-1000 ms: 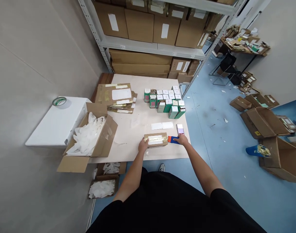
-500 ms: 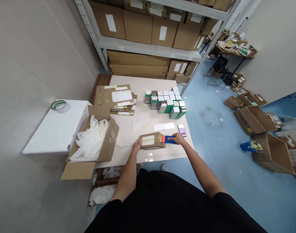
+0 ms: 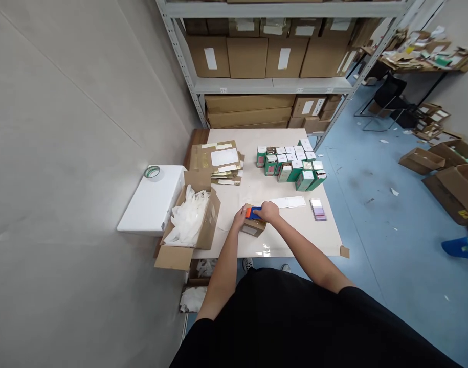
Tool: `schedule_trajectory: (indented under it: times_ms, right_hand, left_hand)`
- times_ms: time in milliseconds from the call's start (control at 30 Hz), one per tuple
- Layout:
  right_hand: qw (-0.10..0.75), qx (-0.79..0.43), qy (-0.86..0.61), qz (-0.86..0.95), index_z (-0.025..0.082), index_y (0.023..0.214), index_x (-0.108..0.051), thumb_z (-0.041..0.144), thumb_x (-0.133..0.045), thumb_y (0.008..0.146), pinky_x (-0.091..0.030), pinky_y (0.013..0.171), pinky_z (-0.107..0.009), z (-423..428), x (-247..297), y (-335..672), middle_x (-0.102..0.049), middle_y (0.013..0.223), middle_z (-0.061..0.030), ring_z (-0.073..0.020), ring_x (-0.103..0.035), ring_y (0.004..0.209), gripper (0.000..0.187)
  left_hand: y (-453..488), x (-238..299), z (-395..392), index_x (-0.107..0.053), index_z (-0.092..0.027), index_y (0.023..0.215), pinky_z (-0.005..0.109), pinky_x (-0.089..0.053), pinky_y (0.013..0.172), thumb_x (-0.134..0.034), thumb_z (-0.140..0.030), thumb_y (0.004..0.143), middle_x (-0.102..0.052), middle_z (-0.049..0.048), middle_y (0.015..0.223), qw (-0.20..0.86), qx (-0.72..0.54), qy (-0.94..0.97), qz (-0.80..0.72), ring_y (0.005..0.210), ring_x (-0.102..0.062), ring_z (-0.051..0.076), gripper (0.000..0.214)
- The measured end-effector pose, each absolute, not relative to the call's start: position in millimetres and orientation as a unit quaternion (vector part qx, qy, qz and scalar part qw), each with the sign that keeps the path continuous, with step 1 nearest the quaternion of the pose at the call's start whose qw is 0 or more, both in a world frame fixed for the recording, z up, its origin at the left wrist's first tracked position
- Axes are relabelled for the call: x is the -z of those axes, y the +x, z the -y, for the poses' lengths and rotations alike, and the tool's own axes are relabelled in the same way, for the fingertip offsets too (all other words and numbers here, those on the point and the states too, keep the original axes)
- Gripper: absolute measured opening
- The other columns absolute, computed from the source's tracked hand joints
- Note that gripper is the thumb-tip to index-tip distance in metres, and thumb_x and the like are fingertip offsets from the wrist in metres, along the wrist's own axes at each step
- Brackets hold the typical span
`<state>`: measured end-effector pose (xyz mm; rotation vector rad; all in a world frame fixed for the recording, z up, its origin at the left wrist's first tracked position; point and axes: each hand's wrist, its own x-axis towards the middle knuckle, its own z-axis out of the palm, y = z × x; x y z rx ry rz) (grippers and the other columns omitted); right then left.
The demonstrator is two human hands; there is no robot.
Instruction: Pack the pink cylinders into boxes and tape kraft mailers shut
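Observation:
A small cardboard box (image 3: 253, 228) stands turned near the table's front edge, one end facing me. My left hand (image 3: 239, 217) is closed on its left side, by the top. My right hand (image 3: 269, 211) grips a blue and orange tape dispenser (image 3: 252, 212) by its blue part, the orange end lying over the box top close to my left fingers. The hands and dispenser hide much of the box top. Behind it lies a white paper strip (image 3: 289, 202), and a phone (image 3: 318, 210) with a blurred screen lies to the right.
Several green and white small boxes (image 3: 296, 170) stand at the table's back right. Flattened cardboard (image 3: 203, 157) is stacked back left. An open carton (image 3: 210, 225) with white wrapping stands left, beside a white surface (image 3: 151, 199) carrying a tape roll (image 3: 152, 171). Shelving (image 3: 257, 86) rises behind.
The box has turned from lying sideways to pointing its end at me. The right hand has brought the dispenser left over the box top, closer to the left hand. The view has shifted left.

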<state>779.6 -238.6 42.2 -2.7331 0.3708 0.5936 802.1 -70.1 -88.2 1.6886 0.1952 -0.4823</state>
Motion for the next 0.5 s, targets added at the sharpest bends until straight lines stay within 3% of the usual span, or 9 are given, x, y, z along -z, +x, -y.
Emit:
schedule_trajectory:
  times_ms: [300, 500]
  right_hand:
    - [0.140, -0.227, -0.954, -0.139, 0.015, 0.116, -0.074, 0.054, -0.076, 0.083, -0.053, 0.085, -0.029, 281, -46, 772, -0.075, 0.114, -0.0184, -0.0289, -0.072, 0.109, 0.051]
    - [0.119, -0.241, -0.948, -0.173, 0.014, 0.117, -0.073, 0.053, -0.076, 0.083, -0.053, 0.082, -0.029, 355, -54, 747, -0.075, 0.116, -0.0187, -0.0293, -0.072, 0.108, 0.053]
  left_hand:
    - [768, 106, 132, -0.069, -0.018, 0.131, 0.036, -0.055, 0.098, -0.040, -0.060, 0.104, -0.076, 0.0101, 0.121, 0.655, 0.188, 0.723, -0.113, 0.109, -0.072, 0.024, 0.057]
    - [739, 119, 216, -0.048, -0.022, 0.153, 0.037, -0.053, 0.105, -0.030, -0.059, 0.105, -0.064, 0.0098, 0.145, 0.616, 0.203, 0.749, -0.131, 0.128, -0.064, 0.024, 0.063]
